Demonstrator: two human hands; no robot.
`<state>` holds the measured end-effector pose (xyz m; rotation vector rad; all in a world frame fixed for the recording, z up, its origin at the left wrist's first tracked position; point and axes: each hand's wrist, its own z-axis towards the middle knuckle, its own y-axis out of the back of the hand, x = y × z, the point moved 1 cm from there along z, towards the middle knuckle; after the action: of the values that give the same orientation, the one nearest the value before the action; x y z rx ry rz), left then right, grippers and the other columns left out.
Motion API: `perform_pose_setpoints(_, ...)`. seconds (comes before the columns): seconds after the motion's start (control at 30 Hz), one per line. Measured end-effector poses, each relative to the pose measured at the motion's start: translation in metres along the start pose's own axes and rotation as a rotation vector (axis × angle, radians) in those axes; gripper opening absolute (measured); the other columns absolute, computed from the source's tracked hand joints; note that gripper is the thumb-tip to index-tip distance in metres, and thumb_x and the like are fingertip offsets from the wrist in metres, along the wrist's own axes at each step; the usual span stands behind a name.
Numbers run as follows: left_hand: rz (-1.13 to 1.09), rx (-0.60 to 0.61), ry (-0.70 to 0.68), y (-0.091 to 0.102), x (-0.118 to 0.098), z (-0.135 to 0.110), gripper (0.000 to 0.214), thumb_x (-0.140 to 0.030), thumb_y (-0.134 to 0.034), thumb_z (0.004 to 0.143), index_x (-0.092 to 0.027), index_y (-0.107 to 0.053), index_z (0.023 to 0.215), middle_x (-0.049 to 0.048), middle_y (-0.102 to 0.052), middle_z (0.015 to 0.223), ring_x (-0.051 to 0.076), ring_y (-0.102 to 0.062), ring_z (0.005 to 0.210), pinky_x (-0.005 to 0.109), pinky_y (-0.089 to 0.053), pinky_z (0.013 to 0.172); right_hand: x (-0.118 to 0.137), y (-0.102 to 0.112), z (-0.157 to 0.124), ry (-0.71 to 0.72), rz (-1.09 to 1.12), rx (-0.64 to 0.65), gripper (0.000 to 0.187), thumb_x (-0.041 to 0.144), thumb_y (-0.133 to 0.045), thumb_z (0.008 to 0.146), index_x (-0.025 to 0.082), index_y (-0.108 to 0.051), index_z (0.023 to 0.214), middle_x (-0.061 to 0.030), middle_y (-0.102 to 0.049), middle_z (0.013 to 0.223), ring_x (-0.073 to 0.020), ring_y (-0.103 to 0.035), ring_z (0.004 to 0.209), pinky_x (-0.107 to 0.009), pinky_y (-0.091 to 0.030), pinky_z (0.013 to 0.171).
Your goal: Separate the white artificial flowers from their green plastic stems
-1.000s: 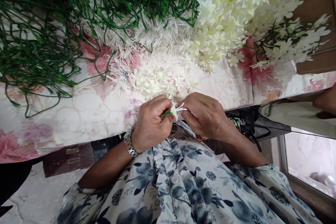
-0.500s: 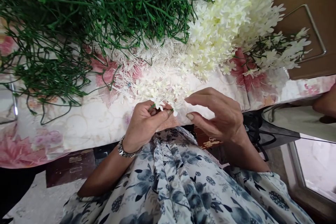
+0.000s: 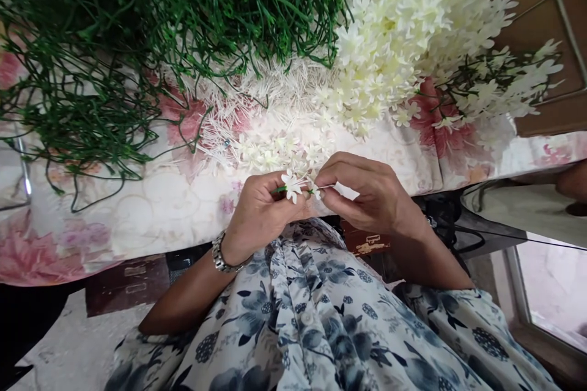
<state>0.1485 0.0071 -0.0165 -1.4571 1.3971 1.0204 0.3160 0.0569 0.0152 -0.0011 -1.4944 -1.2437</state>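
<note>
My left hand (image 3: 259, 217) is closed around a short green stem with small white artificial flowers (image 3: 290, 185) on it. My right hand (image 3: 367, 195) pinches a thin white stamen piece (image 3: 326, 187) and holds its tip against the stem's end. Both hands meet at the near edge of the table, just in front of a little heap of loose white flowers (image 3: 275, 151).
The table wears a floral cloth (image 3: 151, 195). A tangle of green plastic stems (image 3: 137, 24) fills the far left, white stamen pieces (image 3: 257, 91) the middle, a mound of cream flowers (image 3: 403, 30) the far right. Another person's arm (image 3: 571, 180) shows at the right edge.
My right hand, open-fingered and apart half a second ago, has closed in a pinch and come back to the stem. My left hand has lifted the stem slightly.
</note>
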Motion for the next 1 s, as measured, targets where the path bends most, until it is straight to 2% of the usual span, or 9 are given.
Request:
perform_pose_setpoints(0.1, -0.023, 0.015, -0.019, -0.002, 0.001, 0.000, 0.004, -0.016, -0.061, 0.069, -0.016, -0.061, 0.065, -0.0038, -0.054, 0.058, 0.008, -0.049, 0.056, 0.019, -0.040, 0.053, -0.001, -0.002, 0.000, 0.008, -0.010, 0.013, 0.011, 0.010, -0.049, 0.081, 0.014, -0.058, 0.086, -0.0043, -0.058, 0.078, -0.0110, -0.053, 0.072, -0.024, -0.043, 0.063)
perform_pose_setpoints(0.27, -0.084, 0.026, -0.001, -0.005, 0.003, -0.002, 0.005, -0.014, -0.059, 0.069, -0.016, -0.058, 0.064, -0.0036, -0.051, 0.059, 0.008, -0.046, 0.056, 0.019, -0.038, 0.052, -0.003, -0.007, -0.001, 0.023, 0.008, -0.037, 0.010, 0.009, -0.050, 0.080, 0.014, -0.057, 0.084, -0.0039, -0.058, 0.075, -0.0105, -0.052, 0.069, -0.024, -0.043, 0.062)
perform_pose_setpoints(0.57, -0.169, 0.040, 0.000, -0.008, 0.004, -0.004, 0.007, -0.016, -0.058, 0.071, -0.016, -0.057, 0.064, -0.0032, -0.050, 0.061, 0.006, -0.041, 0.052, 0.020, -0.037, 0.049, -0.004, -0.014, -0.006, 0.057, -0.016, -0.083, 0.012, 0.010, -0.049, 0.080, 0.015, -0.055, 0.089, -0.0037, -0.058, 0.076, -0.0111, -0.053, 0.070, -0.024, -0.044, 0.061)
perform_pose_setpoints(0.73, -0.113, 0.073, -0.033, -0.008, 0.003, -0.002, 0.009, -0.014, -0.056, 0.072, -0.016, -0.054, 0.064, -0.0044, -0.048, 0.059, 0.006, -0.041, 0.053, 0.019, -0.038, 0.051, -0.003, -0.014, -0.009, 0.075, -0.086, -0.068, 0.011, 0.010, -0.049, 0.081, 0.015, -0.055, 0.088, -0.0049, -0.057, 0.076, -0.0124, -0.054, 0.073, -0.025, -0.045, 0.063)
perform_pose_setpoints(0.87, 0.039, 0.123, -0.045, -0.007, -0.010, -0.001, 0.004, -0.012, -0.054, 0.073, -0.016, -0.056, 0.074, -0.0030, -0.054, 0.067, 0.007, -0.047, 0.059, 0.018, -0.041, 0.055, -0.002, -0.006, -0.010, 0.011, -0.066, -0.067, 0.011, 0.010, -0.050, 0.081, 0.016, -0.056, 0.089, -0.0045, -0.058, 0.078, -0.0122, -0.054, 0.072, -0.025, -0.044, 0.062)
perform_pose_setpoints(1.0, 0.036, 0.089, -0.024, -0.007, -0.020, -0.005, 0.016, -0.014, -0.057, 0.072, -0.017, -0.054, 0.087, -0.0024, -0.054, 0.072, 0.007, -0.048, 0.057, 0.016, -0.041, 0.051, -0.002, -0.001, -0.013, -0.085, 0.007, -0.127, 0.010, 0.010, -0.052, 0.078, 0.017, -0.057, 0.084, -0.0026, -0.058, 0.076, -0.0112, -0.053, 0.068, -0.025, -0.042, 0.060)
